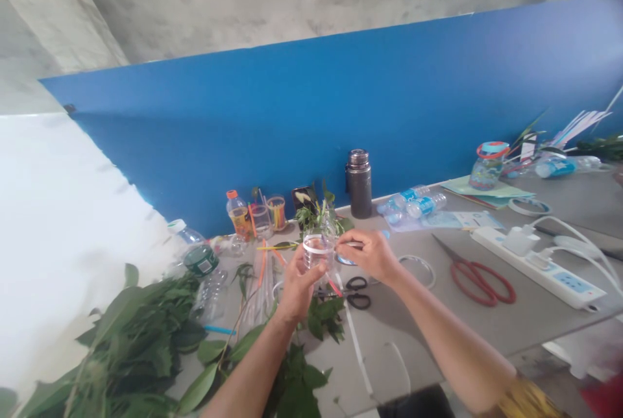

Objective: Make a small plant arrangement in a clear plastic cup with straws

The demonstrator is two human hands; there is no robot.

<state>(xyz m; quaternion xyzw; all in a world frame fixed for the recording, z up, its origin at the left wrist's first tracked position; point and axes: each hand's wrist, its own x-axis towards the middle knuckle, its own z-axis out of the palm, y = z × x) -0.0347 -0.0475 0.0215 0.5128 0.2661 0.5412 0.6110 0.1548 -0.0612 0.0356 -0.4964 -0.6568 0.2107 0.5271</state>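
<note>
My left hand (298, 285) is wrapped round a clear plastic cup (318, 254) with a white band near its rim. To the right of the cup, my right hand (368, 254) is closed, its fingertips pinched near the band; what they hold is too small to make out. Green sprigs (318, 215) stand just behind the cup. Black-handled scissors (357, 293) lie below my right hand, beside green leaves (327, 317) and a long white strip (357, 346).
Leafy branches (141, 333) and a large bottle (202, 262) are at left. Small containers (276, 212) and a dark flask (360, 184) stand by the blue partition. Red-handled scissors (479, 282), a power strip (540, 269), bottles (426, 205) and a jar (487, 168) are at right.
</note>
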